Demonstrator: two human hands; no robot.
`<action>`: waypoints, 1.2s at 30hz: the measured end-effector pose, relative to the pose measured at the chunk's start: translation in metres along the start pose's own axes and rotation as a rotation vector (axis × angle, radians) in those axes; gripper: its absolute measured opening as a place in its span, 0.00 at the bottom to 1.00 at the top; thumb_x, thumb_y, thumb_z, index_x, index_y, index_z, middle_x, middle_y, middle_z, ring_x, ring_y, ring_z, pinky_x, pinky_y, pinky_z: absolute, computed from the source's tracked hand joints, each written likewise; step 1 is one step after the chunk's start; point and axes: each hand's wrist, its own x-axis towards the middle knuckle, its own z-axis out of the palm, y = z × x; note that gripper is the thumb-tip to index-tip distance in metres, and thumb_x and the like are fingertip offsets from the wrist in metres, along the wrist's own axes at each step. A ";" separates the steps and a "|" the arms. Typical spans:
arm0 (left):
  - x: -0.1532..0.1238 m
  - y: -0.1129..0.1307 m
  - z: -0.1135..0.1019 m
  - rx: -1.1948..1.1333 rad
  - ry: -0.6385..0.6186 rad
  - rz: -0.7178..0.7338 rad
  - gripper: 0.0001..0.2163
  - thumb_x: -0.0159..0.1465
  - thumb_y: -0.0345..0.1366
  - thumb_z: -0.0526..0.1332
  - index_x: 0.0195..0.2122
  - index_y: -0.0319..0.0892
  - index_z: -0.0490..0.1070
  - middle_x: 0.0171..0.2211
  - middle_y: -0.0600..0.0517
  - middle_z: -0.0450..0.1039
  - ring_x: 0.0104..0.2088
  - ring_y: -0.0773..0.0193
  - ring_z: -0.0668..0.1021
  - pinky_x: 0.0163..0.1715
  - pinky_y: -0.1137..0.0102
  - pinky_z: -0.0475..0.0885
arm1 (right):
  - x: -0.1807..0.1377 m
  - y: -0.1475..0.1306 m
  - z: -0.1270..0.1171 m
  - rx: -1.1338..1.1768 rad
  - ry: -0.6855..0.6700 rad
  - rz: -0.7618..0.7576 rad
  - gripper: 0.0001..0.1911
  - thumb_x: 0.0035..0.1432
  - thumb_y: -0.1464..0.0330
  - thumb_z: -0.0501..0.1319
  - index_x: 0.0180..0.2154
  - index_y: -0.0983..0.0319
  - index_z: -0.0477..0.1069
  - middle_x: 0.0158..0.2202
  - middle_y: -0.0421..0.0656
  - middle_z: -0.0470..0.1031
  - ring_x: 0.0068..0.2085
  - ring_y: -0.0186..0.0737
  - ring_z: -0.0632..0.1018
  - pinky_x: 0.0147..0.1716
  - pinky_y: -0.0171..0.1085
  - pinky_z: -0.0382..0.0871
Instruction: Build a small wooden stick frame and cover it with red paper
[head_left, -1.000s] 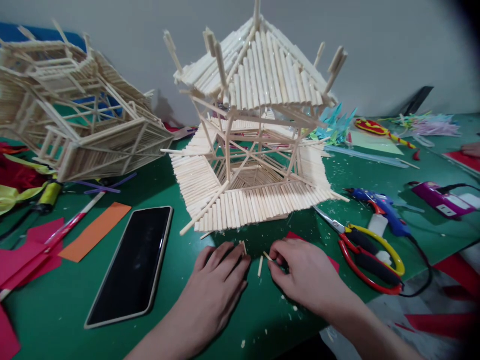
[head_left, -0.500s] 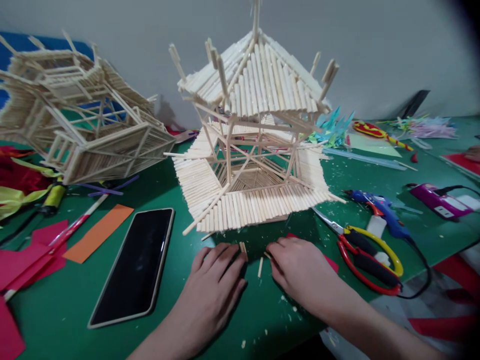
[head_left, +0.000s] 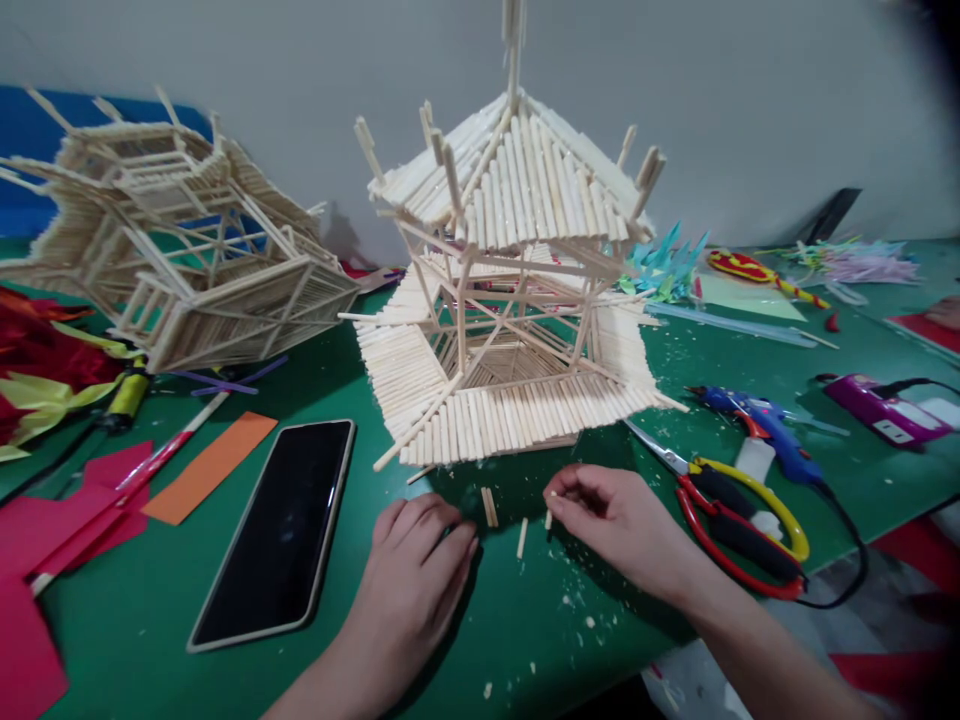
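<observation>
On the green table my left hand (head_left: 420,565) rests palm down, fingers loosely bent and nothing visible in them. My right hand (head_left: 611,520) is closed in a pinch on a short wooden stick piece (head_left: 549,519), just above the tabletop. Between the hands lie a pair of short stick pieces (head_left: 490,507) side by side and a single stick piece (head_left: 522,538). Right behind them stands a pavilion model (head_left: 495,420) built of wooden sticks, with a pointed roof and a slatted lower skirt. Neither hand touches it.
A phone (head_left: 274,540) and an orange paper strip (head_left: 210,468) lie left, before a second stick model (head_left: 240,310). Right are pliers-like scissors (head_left: 739,535), a blue glue gun (head_left: 765,425) with its cord and a purple power socket (head_left: 885,408). Another person's hand (head_left: 946,311) shows far right.
My right hand has lifted slightly, turned, and now pinches a stick piece. My left hand has drawn back from the pair of sticks, its fingers more bent. The view has shifted a little.
</observation>
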 end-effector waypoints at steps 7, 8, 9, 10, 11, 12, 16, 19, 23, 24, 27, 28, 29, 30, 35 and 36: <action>0.005 0.015 -0.006 -0.129 0.018 -0.030 0.07 0.55 0.25 0.56 0.33 0.40 0.70 0.29 0.48 0.70 0.34 0.59 0.69 0.35 0.62 0.63 | 0.002 -0.001 0.006 0.350 -0.023 0.032 0.09 0.52 0.65 0.56 0.30 0.64 0.70 0.23 0.38 0.71 0.23 0.29 0.67 0.23 0.29 0.61; 0.007 0.019 -0.007 -0.164 0.012 -0.049 0.07 0.55 0.26 0.56 0.33 0.40 0.70 0.29 0.48 0.69 0.33 0.59 0.69 0.34 0.62 0.63 | 0.001 -0.002 0.007 0.373 -0.021 0.026 0.09 0.52 0.65 0.57 0.30 0.64 0.70 0.23 0.38 0.71 0.23 0.29 0.67 0.23 0.30 0.61; 0.010 0.022 -0.007 -0.204 0.001 -0.076 0.06 0.55 0.27 0.56 0.32 0.40 0.70 0.28 0.49 0.69 0.32 0.59 0.69 0.33 0.62 0.64 | 0.001 -0.003 0.009 0.394 -0.022 0.021 0.09 0.52 0.65 0.57 0.31 0.64 0.71 0.23 0.38 0.71 0.23 0.29 0.68 0.23 0.30 0.61; 0.012 0.025 -0.008 -0.244 -0.006 -0.112 0.06 0.56 0.27 0.55 0.31 0.41 0.70 0.28 0.50 0.69 0.32 0.60 0.69 0.33 0.63 0.64 | 0.001 -0.004 0.011 0.410 -0.023 0.014 0.08 0.52 0.65 0.57 0.31 0.63 0.71 0.23 0.38 0.71 0.23 0.29 0.68 0.23 0.30 0.62; 0.015 0.027 -0.008 -0.284 -0.029 -0.155 0.06 0.56 0.28 0.55 0.31 0.41 0.71 0.27 0.50 0.69 0.31 0.61 0.69 0.33 0.63 0.64 | 0.000 -0.005 0.012 0.420 -0.025 0.007 0.08 0.51 0.65 0.57 0.31 0.63 0.71 0.23 0.38 0.72 0.24 0.29 0.69 0.23 0.30 0.62; 0.017 0.030 -0.008 -0.321 -0.049 -0.200 0.06 0.57 0.28 0.54 0.30 0.42 0.71 0.27 0.50 0.69 0.31 0.61 0.70 0.33 0.63 0.64 | 0.000 -0.005 0.014 0.422 -0.024 0.001 0.08 0.51 0.66 0.57 0.31 0.63 0.71 0.23 0.37 0.72 0.24 0.29 0.69 0.24 0.29 0.62; 0.026 0.035 -0.008 -0.472 -0.088 -0.333 0.06 0.57 0.31 0.55 0.28 0.42 0.71 0.26 0.50 0.70 0.31 0.61 0.71 0.32 0.64 0.66 | 0.001 -0.010 0.018 0.366 -0.008 -0.042 0.07 0.50 0.67 0.58 0.30 0.63 0.72 0.25 0.38 0.73 0.27 0.32 0.72 0.26 0.30 0.65; 0.032 0.035 -0.007 -0.592 -0.135 -0.413 0.07 0.56 0.31 0.55 0.25 0.41 0.70 0.24 0.52 0.71 0.28 0.63 0.72 0.30 0.68 0.67 | 0.002 -0.011 0.017 0.317 -0.008 -0.087 0.07 0.52 0.67 0.57 0.32 0.62 0.72 0.28 0.39 0.74 0.30 0.34 0.73 0.29 0.32 0.66; 0.036 0.029 -0.006 -0.646 -0.087 -0.529 0.06 0.55 0.32 0.56 0.23 0.40 0.70 0.23 0.54 0.69 0.26 0.65 0.71 0.27 0.71 0.66 | 0.000 -0.008 0.014 0.026 0.080 -0.132 0.10 0.54 0.67 0.54 0.38 0.61 0.69 0.32 0.42 0.73 0.33 0.36 0.73 0.31 0.34 0.66; 0.036 0.028 -0.006 -0.650 -0.040 -0.548 0.05 0.55 0.32 0.57 0.23 0.40 0.70 0.22 0.54 0.69 0.25 0.66 0.71 0.26 0.72 0.66 | -0.001 -0.006 0.013 -0.102 0.095 -0.144 0.10 0.53 0.67 0.55 0.39 0.61 0.69 0.33 0.42 0.72 0.34 0.37 0.73 0.33 0.35 0.66; 0.031 0.022 -0.004 -0.674 0.083 -0.570 0.04 0.54 0.32 0.58 0.24 0.40 0.69 0.22 0.55 0.68 0.25 0.67 0.70 0.25 0.74 0.65 | -0.007 -0.001 0.015 -0.431 0.061 -0.174 0.13 0.51 0.64 0.58 0.40 0.60 0.69 0.36 0.45 0.70 0.37 0.41 0.71 0.37 0.39 0.64; 0.029 0.021 -0.003 -0.682 0.106 -0.573 0.03 0.54 0.31 0.58 0.24 0.40 0.69 0.23 0.55 0.68 0.25 0.67 0.70 0.25 0.74 0.65 | -0.009 0.000 0.017 -0.492 0.039 -0.178 0.14 0.51 0.63 0.57 0.40 0.60 0.69 0.36 0.45 0.69 0.38 0.42 0.70 0.37 0.39 0.63; 0.027 0.019 -0.003 -0.690 0.122 -0.577 0.03 0.54 0.31 0.58 0.25 0.41 0.70 0.23 0.55 0.68 0.25 0.67 0.70 0.26 0.74 0.65 | -0.010 0.000 0.018 -0.531 0.023 -0.178 0.13 0.52 0.63 0.56 0.40 0.60 0.69 0.36 0.45 0.69 0.38 0.42 0.70 0.37 0.39 0.63; 0.025 0.017 -0.002 -0.695 0.133 -0.581 0.02 0.54 0.31 0.58 0.25 0.41 0.70 0.24 0.55 0.68 0.26 0.67 0.70 0.27 0.74 0.65 | -0.011 0.001 0.020 -0.554 0.013 -0.176 0.13 0.53 0.63 0.55 0.40 0.60 0.69 0.36 0.45 0.69 0.38 0.42 0.70 0.37 0.39 0.63; 0.021 0.012 -0.002 -0.739 0.120 -0.628 0.02 0.54 0.31 0.58 0.26 0.41 0.69 0.25 0.54 0.69 0.28 0.65 0.71 0.29 0.73 0.65 | -0.010 0.000 0.026 -0.495 0.011 -0.168 0.08 0.52 0.65 0.57 0.36 0.59 0.68 0.33 0.42 0.69 0.36 0.40 0.69 0.35 0.37 0.62; 0.021 0.013 -0.003 -0.756 0.107 -0.636 0.03 0.55 0.32 0.58 0.26 0.41 0.69 0.25 0.55 0.69 0.28 0.65 0.71 0.28 0.73 0.65 | -0.010 -0.001 0.027 -0.447 0.011 -0.165 0.07 0.51 0.67 0.58 0.35 0.60 0.67 0.33 0.41 0.69 0.35 0.39 0.69 0.34 0.36 0.62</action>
